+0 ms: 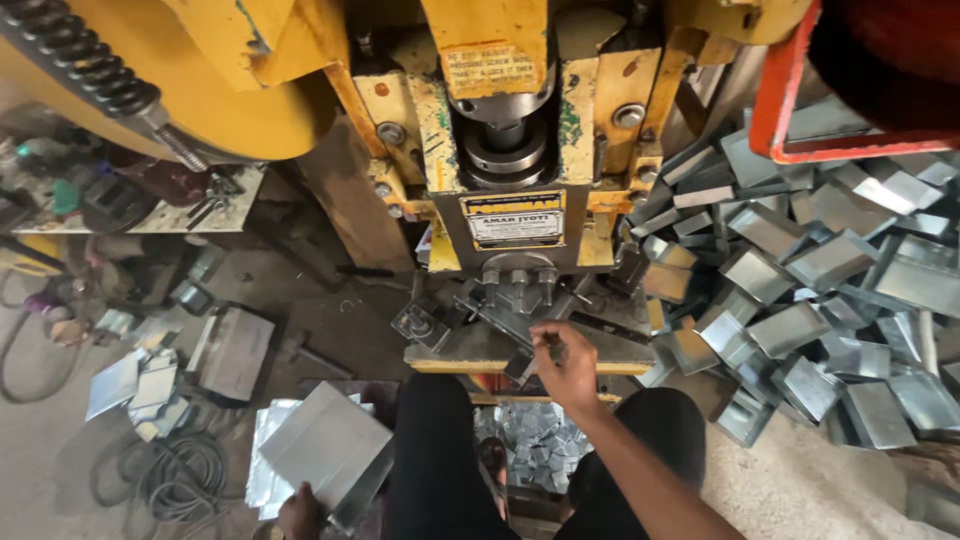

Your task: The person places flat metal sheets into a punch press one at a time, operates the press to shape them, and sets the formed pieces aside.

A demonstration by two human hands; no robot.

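Note:
I sit in front of a yellow power press (505,150). My right hand (565,365) reaches onto the press bed (480,350) below the ram, with its fingers pinched on a small dark metal piece at the die. My left hand (298,512) is low at the bottom left and grips the near edge of a folded grey sheet-metal piece (325,445), which lies on a stack of similar sheets beside my left knee.
A big heap of bent sheet-metal parts (810,290) fills the right side. Small metal offcuts (535,445) lie between my legs. Loose sheets (140,380), a coiled cable (180,475) and a cluttered bench (120,200) are at the left. A red frame (790,100) stands top right.

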